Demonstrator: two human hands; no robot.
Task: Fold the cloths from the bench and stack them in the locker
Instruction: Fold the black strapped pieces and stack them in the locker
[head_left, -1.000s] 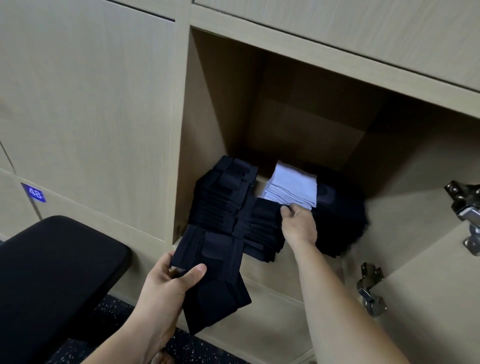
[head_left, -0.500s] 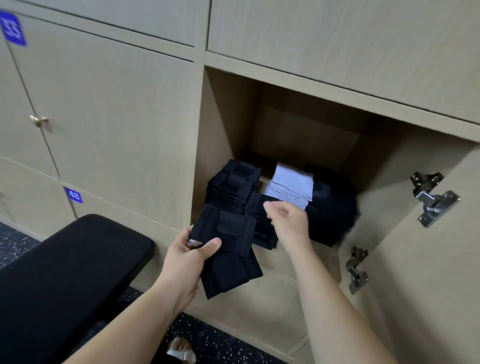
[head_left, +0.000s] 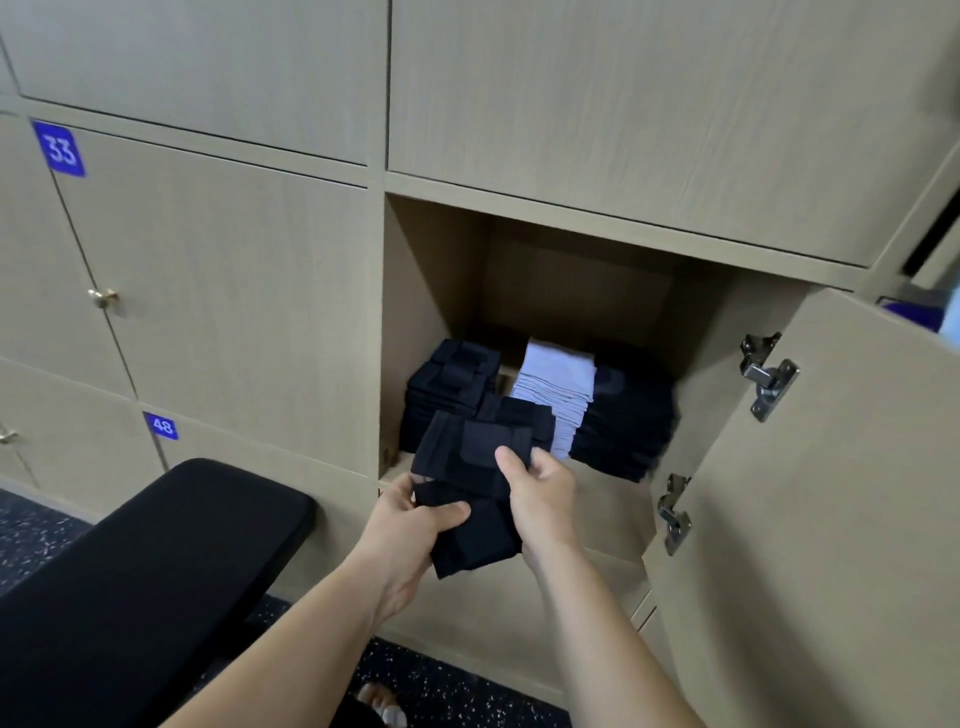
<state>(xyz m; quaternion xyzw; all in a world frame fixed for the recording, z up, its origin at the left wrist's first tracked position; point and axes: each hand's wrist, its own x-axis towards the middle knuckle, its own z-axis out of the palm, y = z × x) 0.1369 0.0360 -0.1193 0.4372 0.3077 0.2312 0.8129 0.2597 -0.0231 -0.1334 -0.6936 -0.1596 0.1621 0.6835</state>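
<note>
1. Black cloth (head_left: 475, 499): folded and held in the air just in front of the lower front edge of the open locker (head_left: 436, 291), touching no surface. Its upper part hides some of the stacks behind it.
2. Left hand (head_left: 410, 525): grips the lower left part of the black cloth, with the thumb laid across the front face and the fingers out of sight behind it.
3. Right hand (head_left: 540, 499): pinches the upper right part of the same cloth. The thumb tip presses on the front and the curled fingers wrap the right edge.
4. Locker floor, left side: a left black stack (head_left: 447, 389) of folded cloths stands against the left wall.
5. Locker floor, middle: a pale stack (head_left: 558, 384) stands upright, with a low black stack (head_left: 519, 415) just in front of it, near the front edge.
6. Locker floor, right side: a right black stack (head_left: 631, 426) touches the pale stack and lies partly in shadow.
7. Locker door (head_left: 831, 519): swung open at the right. It carries two metal hinges, an upper hinge (head_left: 766, 374) and a lower hinge (head_left: 672, 512).
8. Bench (head_left: 156, 571): black and padded, at the lower left, with its end just beside the locker front.
9. Closed doors to the left bear blue number plates, 33 (head_left: 60, 150) and 48 (head_left: 161, 426).
</note>
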